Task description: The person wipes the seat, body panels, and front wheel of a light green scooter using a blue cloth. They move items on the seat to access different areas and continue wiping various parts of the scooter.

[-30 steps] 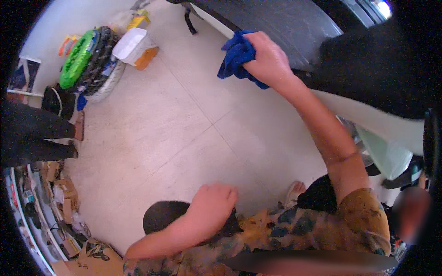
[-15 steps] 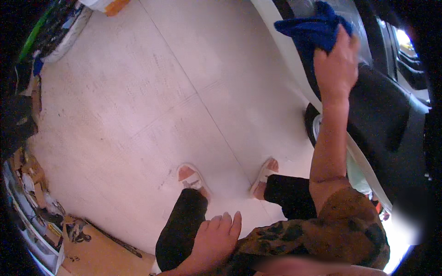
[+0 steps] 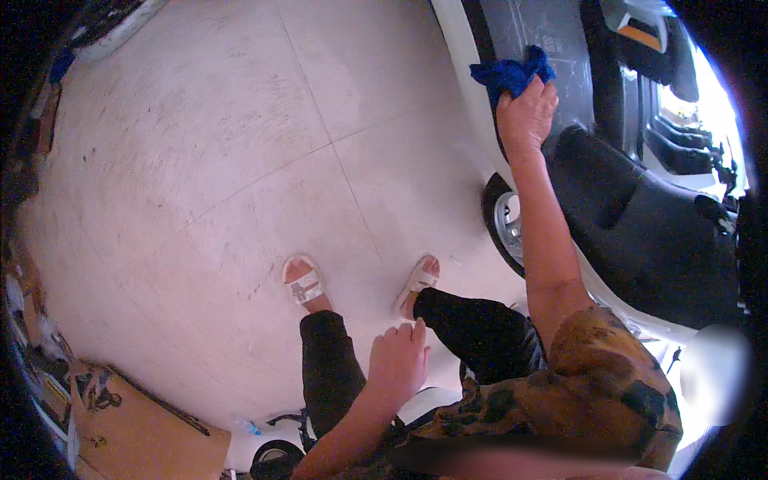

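Observation:
A crumpled blue cloth [image 3: 516,74] is bunched in my right hand [image 3: 528,120], whose fingers are closed over it. The cloth lies against the left edge of a scuffed grey panel [image 3: 552,68] inside an opened white vehicle, with my right arm stretched out toward the top of the view. Lower down, my left hand [image 3: 398,362] hangs in front of my body by my legs. It holds nothing; one finger points forward and the others look loosely bent.
A vehicle wheel [image 3: 508,220] sits left of my right forearm. Black interior trim [image 3: 648,232] fills the right side. A cardboard sheet [image 3: 152,428] lies at the lower left, near a small dark wheel [image 3: 278,458]. Tiled floor [image 3: 200,152] spreads around my sandalled feet.
My right hand and the cloth have shifted left and down in the view. The left hand has risen, its fingers more bent. My viewpoint has moved, showing more of the vehicle's inside.

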Demonstrator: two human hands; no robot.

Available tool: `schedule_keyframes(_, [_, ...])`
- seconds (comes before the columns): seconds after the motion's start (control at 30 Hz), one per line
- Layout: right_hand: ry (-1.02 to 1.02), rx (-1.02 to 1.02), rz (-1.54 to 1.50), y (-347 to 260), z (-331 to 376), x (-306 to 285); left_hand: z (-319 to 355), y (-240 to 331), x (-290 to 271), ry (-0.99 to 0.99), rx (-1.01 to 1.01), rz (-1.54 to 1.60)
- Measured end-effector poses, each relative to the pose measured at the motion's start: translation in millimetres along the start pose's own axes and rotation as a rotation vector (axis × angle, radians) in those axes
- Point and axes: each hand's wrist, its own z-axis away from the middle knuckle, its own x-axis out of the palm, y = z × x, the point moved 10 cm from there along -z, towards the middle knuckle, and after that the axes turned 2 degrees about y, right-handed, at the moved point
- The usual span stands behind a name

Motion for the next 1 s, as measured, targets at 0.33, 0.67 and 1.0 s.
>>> schedule_keyframes(0.33, [-0.321,0.012,0.018,-11.3,-4.8,-7.1,-13.6,-27.3,56.4,0.097,-0.134,0.106])
schedule_keyframes(0.67, [-1.293,-0.682,-0.325,-73.6,334.6,-144.2,69.2,-59.0,40.5,0.362,-0.359,0.093])
schedule_keyframes(1.0, [-1.612,-0.686,-0.326,-48.3,369.4,-248.2,237.2,-48.0,26.9,0.32,-0.709,0.062])
